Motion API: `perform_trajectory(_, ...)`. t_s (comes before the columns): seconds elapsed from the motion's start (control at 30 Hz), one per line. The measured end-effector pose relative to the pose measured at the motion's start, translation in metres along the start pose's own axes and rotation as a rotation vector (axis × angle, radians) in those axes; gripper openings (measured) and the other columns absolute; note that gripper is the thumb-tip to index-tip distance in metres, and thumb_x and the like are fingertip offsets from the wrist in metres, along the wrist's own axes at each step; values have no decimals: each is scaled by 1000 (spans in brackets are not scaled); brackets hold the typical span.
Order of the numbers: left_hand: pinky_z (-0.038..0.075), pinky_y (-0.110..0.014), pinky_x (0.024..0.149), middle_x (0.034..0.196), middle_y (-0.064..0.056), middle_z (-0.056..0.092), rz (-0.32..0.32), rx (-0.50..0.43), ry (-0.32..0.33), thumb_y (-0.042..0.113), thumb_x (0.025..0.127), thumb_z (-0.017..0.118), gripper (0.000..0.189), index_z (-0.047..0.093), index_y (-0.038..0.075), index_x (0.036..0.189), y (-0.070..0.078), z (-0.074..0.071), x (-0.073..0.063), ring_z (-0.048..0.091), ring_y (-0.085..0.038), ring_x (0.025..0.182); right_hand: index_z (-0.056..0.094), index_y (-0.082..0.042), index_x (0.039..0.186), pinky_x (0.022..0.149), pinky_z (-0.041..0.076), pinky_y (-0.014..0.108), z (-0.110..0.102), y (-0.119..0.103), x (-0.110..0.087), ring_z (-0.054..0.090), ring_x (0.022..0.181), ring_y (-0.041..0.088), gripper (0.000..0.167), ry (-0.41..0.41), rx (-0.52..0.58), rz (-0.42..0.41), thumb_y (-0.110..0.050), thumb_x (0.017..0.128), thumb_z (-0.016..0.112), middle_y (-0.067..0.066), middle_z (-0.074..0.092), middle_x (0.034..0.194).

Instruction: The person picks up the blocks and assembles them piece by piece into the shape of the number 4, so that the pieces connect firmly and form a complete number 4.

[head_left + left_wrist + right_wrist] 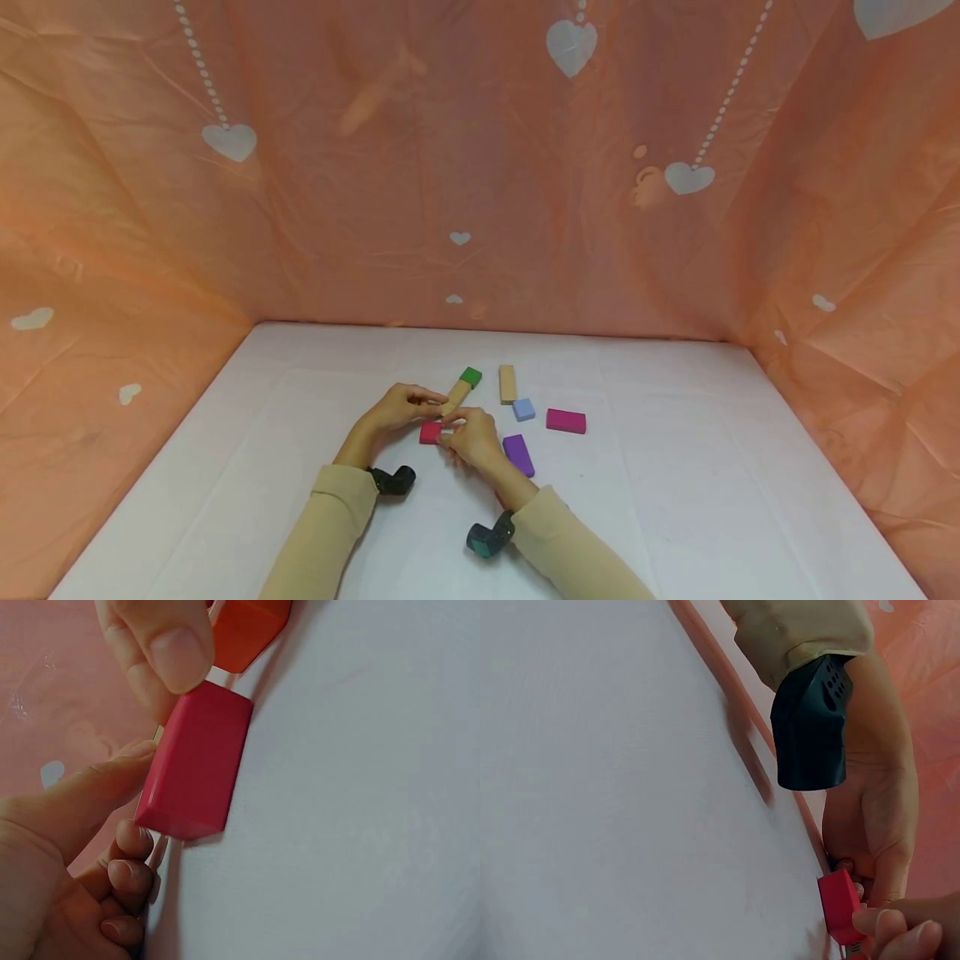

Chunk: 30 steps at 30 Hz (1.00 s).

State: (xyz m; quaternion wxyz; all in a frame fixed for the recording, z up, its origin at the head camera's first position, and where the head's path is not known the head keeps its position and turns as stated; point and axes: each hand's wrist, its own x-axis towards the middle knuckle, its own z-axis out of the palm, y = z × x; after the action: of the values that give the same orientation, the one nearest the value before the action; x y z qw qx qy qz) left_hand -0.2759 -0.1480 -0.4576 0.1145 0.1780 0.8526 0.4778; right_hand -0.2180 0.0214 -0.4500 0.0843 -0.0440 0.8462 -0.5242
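Note:
A red block (430, 432) lies on the white table between the two hands. My right hand (474, 437) pinches its right end; in the left wrist view, the right thumb (178, 660) touches a corner of the block. Just beyond it, my left hand (403, 407) has thumb and index finger at the near end of a plain wooden block (457, 393), appearing to pinch it. A green block (471, 377) adjoins that wooden block's far end. The left fingertips are partly hidden behind the red block in the left wrist view.
Right of the hands lie another plain wooden block (507, 384), a light blue block (523, 409), a magenta block (566, 421) and a purple block (518, 455). An orange block (251, 630) shows in the left wrist view. Orange curtains (480, 167) enclose the table.

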Motion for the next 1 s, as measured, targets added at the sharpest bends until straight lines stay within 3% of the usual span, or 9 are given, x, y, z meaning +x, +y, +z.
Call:
perform_trajectory(0.4, 41, -22, 78, 112, -23, 68, -30, 3, 0, 15, 88, 69, 30, 69, -2, 113, 1, 1, 0, 50, -9, 87, 67, 4, 102, 35, 32, 14, 1, -1, 1, 41, 31, 1, 22, -17, -2, -5, -1, 81, 71, 2, 56, 48)
perform_trajectory(1.0, 40, -22, 74, 111, -26, 68, -12, -9, 13, 11, 86, 70, 29, 69, -5, 111, -1, 1, 0, 47, -12, 84, 66, 2, 103, 37, 35, 15, -1, -1, 1, 43, 35, 5, 21, 7, -15, 28, -3, 83, 71, 0, 53, 50)
